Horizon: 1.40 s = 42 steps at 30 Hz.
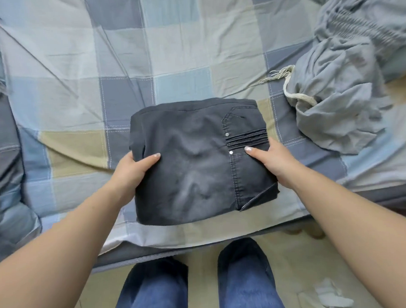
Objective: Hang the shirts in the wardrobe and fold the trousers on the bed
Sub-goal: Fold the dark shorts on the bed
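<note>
The left hand [132,171] grips the left edge of the folded dark trousers [193,163], thumb on top and the other fingers tucked underneath. The right hand [270,162] clasps the right edge the same way, thumb lying near the two metal rivets (its fingers are hidden behind the cloth). The trousers sit squarely between both hands, on or perhaps just above the checked bedsheet [79,66], near the bed's front edge. To the right of the trousers lies a crumpled pale grey garment [347,84] with a cream drawstring [296,95]. Below the trousers, blue-jeaned legs [197,285] stand on the floor.
</note>
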{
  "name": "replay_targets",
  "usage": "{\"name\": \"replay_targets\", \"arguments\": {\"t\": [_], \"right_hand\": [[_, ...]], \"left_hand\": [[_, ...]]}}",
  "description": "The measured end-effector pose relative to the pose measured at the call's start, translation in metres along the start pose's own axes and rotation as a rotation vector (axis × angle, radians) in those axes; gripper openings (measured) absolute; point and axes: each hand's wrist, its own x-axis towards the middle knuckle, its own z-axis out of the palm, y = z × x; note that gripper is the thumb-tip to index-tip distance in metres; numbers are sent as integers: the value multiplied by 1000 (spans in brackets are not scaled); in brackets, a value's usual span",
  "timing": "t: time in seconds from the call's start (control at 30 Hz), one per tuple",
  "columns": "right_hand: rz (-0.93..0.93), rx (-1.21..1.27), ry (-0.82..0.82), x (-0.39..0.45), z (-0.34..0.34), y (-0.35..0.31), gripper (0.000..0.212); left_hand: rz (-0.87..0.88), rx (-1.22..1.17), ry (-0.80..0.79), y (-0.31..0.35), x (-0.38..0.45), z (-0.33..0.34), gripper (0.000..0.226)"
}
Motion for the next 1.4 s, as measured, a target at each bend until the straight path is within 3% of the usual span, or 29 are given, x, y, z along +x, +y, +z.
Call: {"name": "replay_targets", "arguments": {"t": [0.13,0.33,0.47,0.6,0.77,0.87,1.03,1.1,1.27,1.4], "right_hand": [[-3,125,103,-73,-2,-7,22],[108,501,195,-250,2,-12,24],[146,710,290,-381,-3,-11,18],[175,987,364,-512,15,16,25],[146,1188,535,-654,52,70,40],[124,1260,627,-732,80,103,30],[80,1382,951,-867,128,149,18],[75,1428,1070,-906,144,170,13],[4,1611,1287,-978,177,217,29],[-89,1745,1465,-1014,186,251,20]], "left_hand": [[39,81,-91,33,-38,-16,22],[40,186,-299,102,-152,-28,29],[80,297,-446,138,-240,-7,28],[103,426,-610,150,-325,20,25],[166,622,-811,118,-428,68,21],[156,721,-981,90,-491,96,18],[125,844,-1275,20,-610,145,18],[125,872,-1358,-9,-653,158,21],[116,989,-1555,-79,-749,191,39],[0,1096,-1649,-134,-808,222,51]]}}
